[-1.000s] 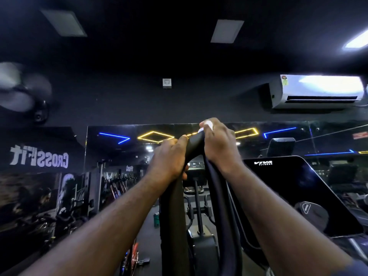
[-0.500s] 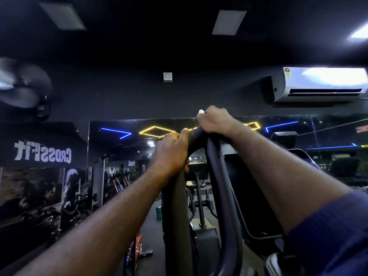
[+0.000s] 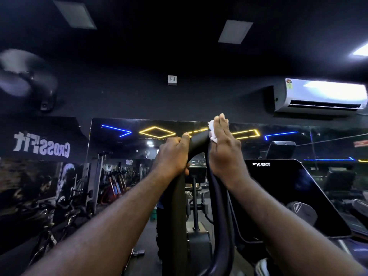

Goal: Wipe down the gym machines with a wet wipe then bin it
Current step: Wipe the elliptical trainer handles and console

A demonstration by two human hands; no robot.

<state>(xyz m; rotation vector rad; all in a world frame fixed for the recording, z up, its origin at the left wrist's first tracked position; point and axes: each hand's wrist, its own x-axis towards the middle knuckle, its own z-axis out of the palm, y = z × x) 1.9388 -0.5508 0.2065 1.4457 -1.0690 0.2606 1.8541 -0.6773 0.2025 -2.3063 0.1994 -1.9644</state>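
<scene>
Atop one black handle [image 3: 198,140], left hand [image 3: 172,156] clamps it; flat right hand [image 3: 225,153] presses one wipe [image 3: 212,133].

Both arms are raised and extended forward, hands side by side and close together at the same height.

Left forearm [image 3: 111,222]: bare, rising from the lower left. Wrist straight. Left hand [image 3: 172,154]: back of hand facing the wearer, fingers curled fully round the handle [image 3: 199,139].

Right forearm [image 3: 278,220]: bare, rising from the lower right. Right hand [image 3: 225,150]: held edge-on and flat, fingers [image 3: 221,126] straight, together, pointing up. Its palm side presses the wet wipe [image 3: 212,134] against the handle. The thumb is hidden.
</scene>
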